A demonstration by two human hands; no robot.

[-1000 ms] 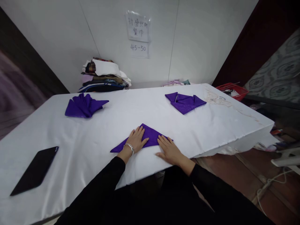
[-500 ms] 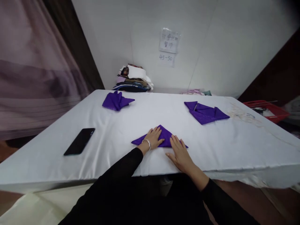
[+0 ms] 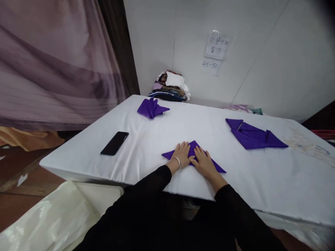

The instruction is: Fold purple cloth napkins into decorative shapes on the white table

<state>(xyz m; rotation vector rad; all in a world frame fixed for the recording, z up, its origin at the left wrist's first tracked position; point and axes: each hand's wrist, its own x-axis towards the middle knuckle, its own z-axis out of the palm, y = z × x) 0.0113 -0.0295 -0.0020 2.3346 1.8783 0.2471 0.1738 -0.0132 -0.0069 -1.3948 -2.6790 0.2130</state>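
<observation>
A purple cloth napkin [image 3: 193, 147], folded into a flat triangle, lies near the front edge of the table with its peak pointing away from me. My left hand [image 3: 181, 154] rests flat on its left half, fingers stretched out, a silver bracelet at the wrist. On its middle lies my right hand [image 3: 204, 161], fingers extended, the thumb close to the left hand. Both palms cover part of the cloth. The napkin's left and right tips stick out beyond my hands.
A white-covered table [image 3: 154, 143] carries a black phone [image 3: 114, 143] at left, a pleated purple napkin [image 3: 151, 108] behind it and another folded purple napkin [image 3: 255, 135] at right. Stacked clothes [image 3: 170, 86] sit by the wall under paper signs [image 3: 216, 47]. A curtain [image 3: 57, 66] hangs left.
My right hand has moved left from the napkin's right side to its middle, beside my left hand. The left hand stays on the cloth. The camera has turned left.
</observation>
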